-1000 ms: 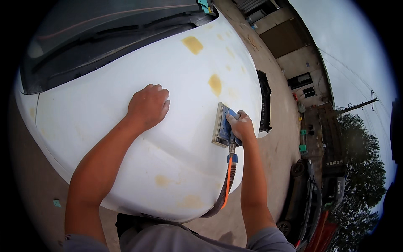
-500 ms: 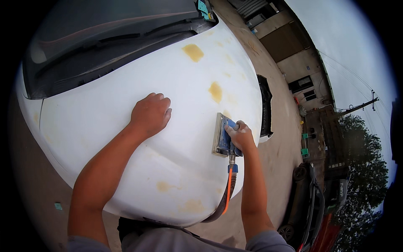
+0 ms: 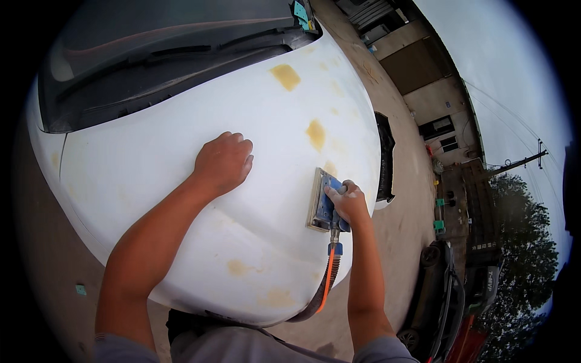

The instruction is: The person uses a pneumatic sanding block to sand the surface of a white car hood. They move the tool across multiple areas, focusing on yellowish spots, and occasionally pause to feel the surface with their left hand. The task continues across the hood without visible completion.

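A white car hood (image 3: 163, 151) spreads out in front of me, marked with several yellowish filler patches (image 3: 315, 135). My right hand (image 3: 350, 202) is wrapped round a blue sander (image 3: 325, 202) with a rectangular pad, which sits on the right part of the hood. From its rear end a ribbed dark hose (image 3: 321, 296) and an orange tube (image 3: 328, 284) run back toward my body. My left hand (image 3: 224, 160) is closed in a fist on the middle of the hood, apart from the sander, and nothing shows in it.
Beyond the hood lie the windshield (image 3: 151, 42) and wiper (image 3: 163, 57), with green perforated sheets (image 3: 301, 15) at the far corner. A dark car part (image 3: 384, 157) stands on the ground at right. Farther right are a parked dark car (image 3: 439, 296) and a building (image 3: 430, 94).
The view has shifted slightly. The sander, in my right hand, appears a little nearer to my body. My left fist keeps about the same place on the hood.
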